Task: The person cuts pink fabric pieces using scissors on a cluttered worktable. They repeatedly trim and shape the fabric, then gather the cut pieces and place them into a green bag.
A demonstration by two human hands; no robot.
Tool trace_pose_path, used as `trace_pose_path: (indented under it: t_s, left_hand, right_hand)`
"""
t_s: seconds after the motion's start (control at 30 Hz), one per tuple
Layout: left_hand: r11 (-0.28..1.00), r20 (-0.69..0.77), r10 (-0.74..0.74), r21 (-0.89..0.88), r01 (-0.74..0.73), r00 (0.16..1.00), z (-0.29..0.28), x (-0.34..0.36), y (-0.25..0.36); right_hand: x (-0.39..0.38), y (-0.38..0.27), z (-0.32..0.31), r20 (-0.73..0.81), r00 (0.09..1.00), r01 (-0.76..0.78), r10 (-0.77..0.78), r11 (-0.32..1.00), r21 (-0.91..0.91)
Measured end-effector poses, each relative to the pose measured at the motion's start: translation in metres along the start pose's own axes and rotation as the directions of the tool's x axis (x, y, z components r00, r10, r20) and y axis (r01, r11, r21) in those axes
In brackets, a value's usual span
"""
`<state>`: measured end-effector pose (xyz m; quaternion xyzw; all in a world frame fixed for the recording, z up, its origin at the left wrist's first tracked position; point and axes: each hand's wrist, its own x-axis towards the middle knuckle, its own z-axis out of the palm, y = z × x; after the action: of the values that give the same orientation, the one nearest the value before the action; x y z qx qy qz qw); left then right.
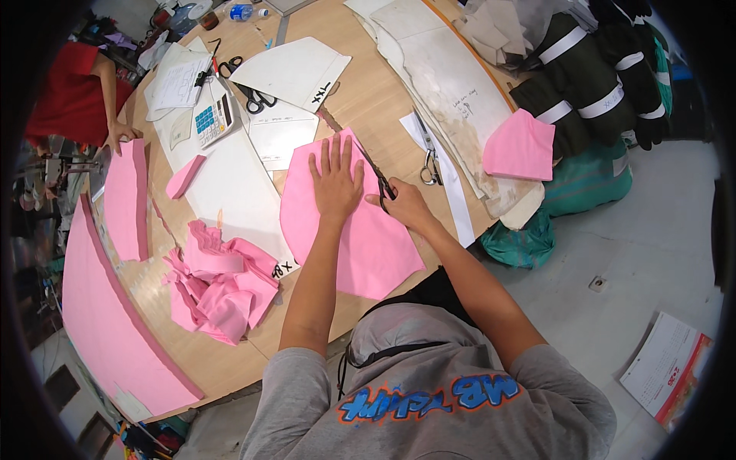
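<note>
A large piece of pink fabric [368, 253] lies flat on the wooden table in front of me. My left hand [336, 180] presses on its upper part, fingers stretched out. Black-handled scissors [386, 186] are gripped in my right hand [405, 205] at the fabric's right edge, their blades pointing up and away along that edge. Fabric and blades meet there, but I cannot tell whether the blades are parted. Left of my left forearm sits a crumpled heap of pink fabric [222, 280].
White paper patterns [291, 73], a calculator [216, 121] and more scissors [257, 100] lie at the far left. Pink fabric stacks [123, 322] line the left edge, where another person's hand [120, 136] rests. Metal scissors [429, 165], white strips and dark fabric rolls [590, 84] are on the right.
</note>
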<state>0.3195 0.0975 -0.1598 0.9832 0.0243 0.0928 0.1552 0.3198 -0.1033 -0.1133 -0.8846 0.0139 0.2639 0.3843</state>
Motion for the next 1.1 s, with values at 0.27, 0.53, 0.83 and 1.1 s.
trace_pose_path:
  t_s: [0.27,0.53,0.83,1.1]
  left_hand:
    - [1.000,0.013,-0.002,0.008,0.002,1.000,0.001,0.000,-0.001]
    - [1.000,0.039,-0.023,0.001,0.023,0.999,0.001,0.000,0.000]
    - [1.000,0.035,-0.016,0.007,0.015,0.999,0.001,0.001,0.000]
    - [1.000,0.057,-0.018,0.027,0.017,0.998,0.001,0.001,0.000]
  right_hand:
    - [0.012,-0.002,0.002,0.008,0.999,0.035,-0.034,0.997,-0.075]
    - [0.018,0.006,0.007,-0.046,0.995,0.090,-0.091,0.996,-0.025]
    - [0.022,-0.004,0.000,-0.017,0.999,0.051,-0.051,0.998,-0.026]
    - [0.028,-0.003,0.003,0.007,0.999,0.044,-0.044,0.999,-0.031]
